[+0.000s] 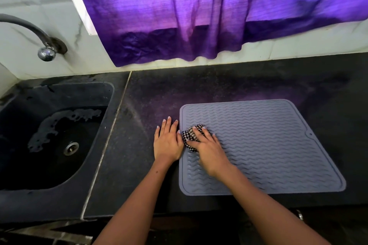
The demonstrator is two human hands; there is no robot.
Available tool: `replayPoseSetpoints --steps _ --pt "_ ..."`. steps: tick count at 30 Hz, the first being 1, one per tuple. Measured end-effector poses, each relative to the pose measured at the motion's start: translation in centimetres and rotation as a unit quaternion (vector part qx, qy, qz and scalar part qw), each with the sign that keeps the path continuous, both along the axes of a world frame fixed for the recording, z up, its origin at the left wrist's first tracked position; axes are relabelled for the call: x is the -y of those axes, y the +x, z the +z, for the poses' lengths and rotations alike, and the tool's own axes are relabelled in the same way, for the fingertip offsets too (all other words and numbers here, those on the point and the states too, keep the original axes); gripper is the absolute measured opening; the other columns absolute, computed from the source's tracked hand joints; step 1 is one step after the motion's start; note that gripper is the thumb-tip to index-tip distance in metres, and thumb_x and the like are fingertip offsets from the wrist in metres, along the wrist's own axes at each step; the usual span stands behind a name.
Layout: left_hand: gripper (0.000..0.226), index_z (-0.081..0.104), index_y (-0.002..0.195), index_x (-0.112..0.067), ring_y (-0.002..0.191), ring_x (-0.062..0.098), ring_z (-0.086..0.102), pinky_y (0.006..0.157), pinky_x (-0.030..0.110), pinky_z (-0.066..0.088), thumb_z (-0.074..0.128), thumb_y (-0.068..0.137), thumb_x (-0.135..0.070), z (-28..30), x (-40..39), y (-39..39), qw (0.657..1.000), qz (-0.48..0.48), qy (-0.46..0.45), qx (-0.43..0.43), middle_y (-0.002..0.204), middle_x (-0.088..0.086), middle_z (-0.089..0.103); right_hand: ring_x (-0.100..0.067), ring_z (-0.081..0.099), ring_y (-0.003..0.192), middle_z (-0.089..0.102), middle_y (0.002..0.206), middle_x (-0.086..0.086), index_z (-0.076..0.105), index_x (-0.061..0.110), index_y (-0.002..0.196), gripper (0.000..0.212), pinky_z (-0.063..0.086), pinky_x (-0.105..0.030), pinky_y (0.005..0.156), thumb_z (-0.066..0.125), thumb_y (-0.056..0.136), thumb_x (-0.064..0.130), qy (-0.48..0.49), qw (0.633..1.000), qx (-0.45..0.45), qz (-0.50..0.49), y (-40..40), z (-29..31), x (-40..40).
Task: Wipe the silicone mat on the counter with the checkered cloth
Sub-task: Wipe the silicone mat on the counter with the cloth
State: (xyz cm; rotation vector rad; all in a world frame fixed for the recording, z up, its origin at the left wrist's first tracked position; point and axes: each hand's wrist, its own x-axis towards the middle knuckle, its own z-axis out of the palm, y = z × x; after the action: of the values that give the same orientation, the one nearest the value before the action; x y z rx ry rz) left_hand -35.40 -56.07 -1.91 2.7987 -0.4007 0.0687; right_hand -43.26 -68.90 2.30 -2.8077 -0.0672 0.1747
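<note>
Both my forearms reach in from the near edge. My right hand (209, 145) presses the bunched checkered cloth (191, 137), fingers curled over it, onto the left part of the grey silicone mat (268, 145). My left hand (168, 143) lies flat, fingers straight, on the dark counter (139, 125) touching the mat's left edge (thumb against the cloth). Further left sits the wet sink (49, 135).

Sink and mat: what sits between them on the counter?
Head view: only the left hand, flat on the dark counter at the mat's left edge. The rest of the stretch to the sink is bare.
</note>
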Motion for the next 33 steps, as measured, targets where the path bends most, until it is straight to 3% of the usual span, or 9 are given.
replayPoseSetpoints --steps 5,12,14,20,23,26,27,30,33 --pt "0.083 0.032 0.144 -0.02 0.145 0.015 0.011 0.118 0.035 0.005 -0.003 0.075 -0.05 0.2 -0.1 -0.2 1.0 -0.002 -0.014 0.006 0.156 0.002 0.019 -0.019 0.017 0.145 0.021 0.155 0.0 0.045 0.025 0.137 0.065 0.01 -0.031 0.119 0.039 0.086 -0.014 0.272 0.957 0.031 -0.097 1.1 1.7 3.0" --pt "0.079 0.038 0.141 -0.019 0.144 0.016 0.017 0.118 0.035 0.009 0.002 0.078 -0.05 -0.3 0.0 0.0 0.999 0.005 -0.029 0.027 0.154 0.002 0.025 -0.027 -0.01 0.146 -0.007 0.159 -0.001 0.019 0.031 0.148 0.071 -0.008 -0.045 0.116 0.031 0.089 -0.006 -0.005 0.998 0.037 -0.052 -2.9 -0.1 4.1" --pt "0.078 0.04 0.14 -0.018 0.143 0.017 0.019 0.117 0.036 0.011 0.003 0.079 -0.05 -0.6 0.0 0.2 0.999 0.008 -0.032 0.036 0.153 0.003 0.028 -0.028 -0.015 0.144 -0.012 0.158 -0.002 0.011 0.031 0.149 0.069 -0.015 -0.042 0.112 0.022 0.088 0.0 -0.023 0.998 0.051 -0.035 -3.5 -1.3 4.2" --pt "0.077 0.043 0.139 -0.017 0.142 0.019 0.023 0.116 0.037 0.012 0.005 0.081 -0.049 -0.9 0.1 0.2 0.999 0.013 -0.026 0.042 0.152 0.005 0.032 -0.02 -0.01 0.146 -0.006 0.158 0.004 0.023 0.035 0.146 0.074 -0.007 -0.035 0.116 0.042 0.086 -0.003 0.018 1.0 0.022 0.004 -2.7 -1.4 6.0" --pt "0.078 0.041 0.14 -0.017 0.142 0.018 0.022 0.116 0.036 0.011 0.004 0.08 -0.05 -0.6 0.1 0.1 0.999 0.012 -0.026 0.036 0.152 0.004 0.03 -0.024 0.024 0.142 0.02 0.156 -0.001 0.04 0.027 0.14 0.06 0.02 -0.035 0.115 0.04 0.091 -0.007 0.237 0.97 -0.047 -0.033 -1.7 0.2 7.7" --pt "0.078 0.041 0.14 -0.018 0.143 0.018 0.022 0.116 0.036 0.011 0.004 0.08 -0.05 -0.6 0.0 0.0 0.999 0.014 -0.028 0.036 0.152 0.004 0.03 -0.018 0.057 0.11 0.051 0.137 -0.01 0.051 0.013 0.132 0.043 0.046 -0.023 0.094 0.039 0.094 -0.005 0.495 0.844 0.019 -0.204 -0.7 2.0 10.7" --pt "0.078 0.041 0.14 -0.018 0.143 0.018 0.022 0.117 0.036 0.011 0.004 0.08 -0.05 -0.6 0.0 0.0 0.999 0.015 -0.028 0.036 0.152 0.003 0.03 -0.02 0.054 0.117 0.052 0.136 -0.01 0.052 0.011 0.131 0.044 0.041 -0.024 0.099 0.039 0.093 -0.007 0.479 0.841 0.065 -0.244 -0.6 2.3 11.9" --pt "0.076 0.041 0.139 -0.019 0.142 0.017 0.022 0.116 0.035 0.011 0.005 0.08 -0.05 -0.6 0.0 0.0 0.999 0.017 -0.028 0.04 0.152 0.002 0.031 -0.022 0.029 0.14 0.036 0.149 -0.003 0.046 0.014 0.137 0.057 0.019 -0.028 0.115 0.04 0.087 -0.014 0.236 0.935 0.146 -0.223 -0.7 1.8 14.4" --pt "0.075 0.042 0.139 -0.019 0.142 0.017 0.023 0.116 0.035 0.012 0.007 0.081 -0.05 -0.7 0.0 0.2 0.998 0.017 -0.027 0.045 0.152 0.002 0.031 -0.022 0.008 0.146 0.014 0.157 -0.004 0.028 0.02 0.146 0.069 0.0 -0.038 0.119 0.04 0.086 -0.011 0.042 0.979 0.099 -0.171 -1.5 -0.2 14.7"
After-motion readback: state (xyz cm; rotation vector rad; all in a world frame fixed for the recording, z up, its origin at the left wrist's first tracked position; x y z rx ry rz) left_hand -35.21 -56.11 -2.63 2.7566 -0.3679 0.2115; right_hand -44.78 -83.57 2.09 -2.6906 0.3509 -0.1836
